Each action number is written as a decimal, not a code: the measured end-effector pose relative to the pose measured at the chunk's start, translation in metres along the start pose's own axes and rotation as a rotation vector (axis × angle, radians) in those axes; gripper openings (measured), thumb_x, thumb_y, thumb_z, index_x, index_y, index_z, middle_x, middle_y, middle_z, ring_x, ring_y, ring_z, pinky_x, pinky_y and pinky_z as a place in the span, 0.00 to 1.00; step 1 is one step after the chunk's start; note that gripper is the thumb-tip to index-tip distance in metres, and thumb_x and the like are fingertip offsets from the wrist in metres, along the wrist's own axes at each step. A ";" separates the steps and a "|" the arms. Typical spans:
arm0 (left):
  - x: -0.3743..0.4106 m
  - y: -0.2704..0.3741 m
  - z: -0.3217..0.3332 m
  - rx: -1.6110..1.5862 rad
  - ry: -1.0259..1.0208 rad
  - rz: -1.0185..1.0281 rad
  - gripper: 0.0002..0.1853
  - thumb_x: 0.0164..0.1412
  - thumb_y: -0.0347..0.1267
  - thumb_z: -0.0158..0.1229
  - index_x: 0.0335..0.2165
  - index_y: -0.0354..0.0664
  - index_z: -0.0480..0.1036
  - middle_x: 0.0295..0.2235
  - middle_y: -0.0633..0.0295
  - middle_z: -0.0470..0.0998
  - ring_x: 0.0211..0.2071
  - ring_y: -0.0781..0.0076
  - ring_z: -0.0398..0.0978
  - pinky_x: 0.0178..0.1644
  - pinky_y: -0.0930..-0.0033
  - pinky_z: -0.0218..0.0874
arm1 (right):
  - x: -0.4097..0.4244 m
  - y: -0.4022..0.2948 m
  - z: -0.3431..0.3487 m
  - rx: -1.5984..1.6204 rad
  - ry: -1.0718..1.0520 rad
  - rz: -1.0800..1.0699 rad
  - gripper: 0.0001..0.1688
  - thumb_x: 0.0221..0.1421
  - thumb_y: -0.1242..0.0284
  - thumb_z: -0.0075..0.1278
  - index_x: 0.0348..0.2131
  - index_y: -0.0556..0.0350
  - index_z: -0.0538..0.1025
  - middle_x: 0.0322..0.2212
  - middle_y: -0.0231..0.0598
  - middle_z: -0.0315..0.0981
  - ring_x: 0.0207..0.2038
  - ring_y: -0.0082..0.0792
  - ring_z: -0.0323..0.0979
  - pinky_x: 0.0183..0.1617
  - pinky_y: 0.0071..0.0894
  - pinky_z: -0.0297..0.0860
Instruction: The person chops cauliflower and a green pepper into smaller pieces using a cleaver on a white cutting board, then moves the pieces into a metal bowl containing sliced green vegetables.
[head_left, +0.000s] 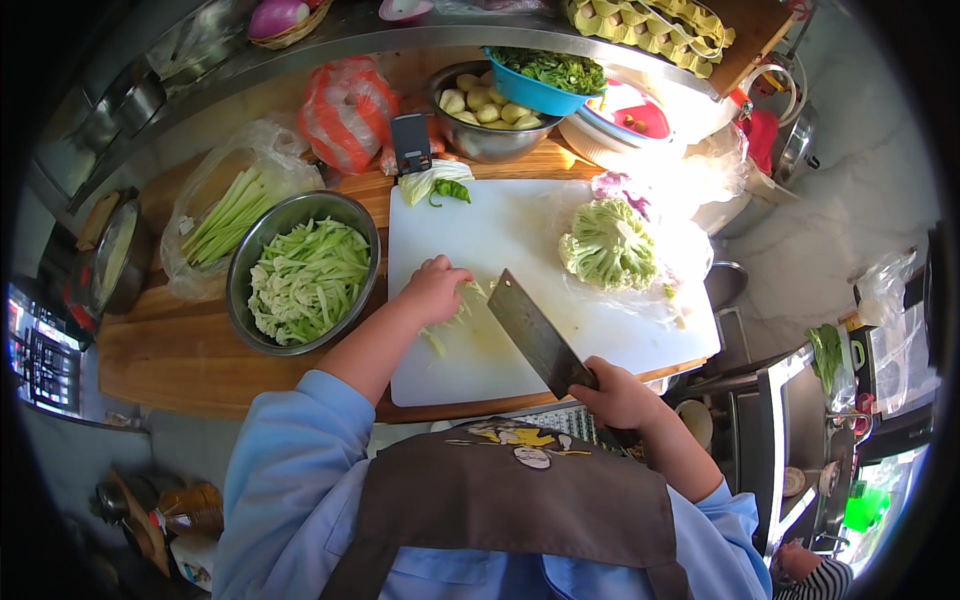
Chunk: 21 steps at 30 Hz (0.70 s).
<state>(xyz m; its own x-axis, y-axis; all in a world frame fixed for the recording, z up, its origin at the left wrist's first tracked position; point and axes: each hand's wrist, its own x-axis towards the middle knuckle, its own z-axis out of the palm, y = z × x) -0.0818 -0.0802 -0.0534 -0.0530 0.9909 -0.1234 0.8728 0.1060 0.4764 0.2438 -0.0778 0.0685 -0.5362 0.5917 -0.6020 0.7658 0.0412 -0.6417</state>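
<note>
My right hand grips the handle of a broad cleaver, its blade slanting up and left over the white cutting board. On the board's left side my left hand is lowered among thin pale-green vegetable scraps; whether its fingers hold any is unclear. Further right, a cauliflower head rests on clear plastic film. A green pepper and a pale cabbage leaf lie at the far left corner. Left of the board, a steel bowl holds cut green strips and cauliflower florets.
A plastic bag of green stalks lies behind the bowl. At the back are a phone stand, a steel bowl of potatoes and a blue basin of greens. A metal shelf overhangs the rear. Another person's striped sleeve shows lower right.
</note>
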 end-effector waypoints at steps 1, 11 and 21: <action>-0.001 -0.002 -0.005 0.004 -0.040 -0.001 0.26 0.45 0.24 0.54 0.47 0.49 0.70 0.49 0.55 0.64 0.52 0.54 0.61 0.52 0.60 0.60 | -0.006 0.010 -0.001 0.049 0.019 -0.006 0.17 0.56 0.66 0.51 0.36 0.62 0.65 0.21 0.41 0.70 0.17 0.31 0.70 0.22 0.32 0.67; -0.032 0.036 -0.048 0.384 -0.446 0.137 0.49 0.40 0.29 0.60 0.62 0.64 0.51 0.63 0.56 0.48 0.59 0.52 0.55 0.56 0.49 0.55 | -0.018 0.052 0.000 0.168 0.261 -0.096 0.12 0.57 0.71 0.50 0.32 0.60 0.64 0.15 0.33 0.66 0.14 0.23 0.67 0.17 0.25 0.63; -0.023 0.027 -0.022 0.286 -0.262 0.125 0.26 0.41 0.24 0.57 0.44 0.50 0.70 0.49 0.60 0.62 0.48 0.58 0.66 0.46 0.61 0.64 | -0.002 0.065 -0.010 0.284 0.184 -0.024 0.14 0.57 0.70 0.50 0.33 0.62 0.63 0.15 0.35 0.64 0.13 0.26 0.66 0.17 0.28 0.64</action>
<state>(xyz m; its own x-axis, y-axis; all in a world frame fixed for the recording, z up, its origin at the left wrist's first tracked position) -0.0677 -0.0980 -0.0184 0.1552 0.9361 -0.3156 0.9665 -0.0776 0.2448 0.2984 -0.0680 0.0323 -0.4596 0.7299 -0.5059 0.6108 -0.1537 -0.7767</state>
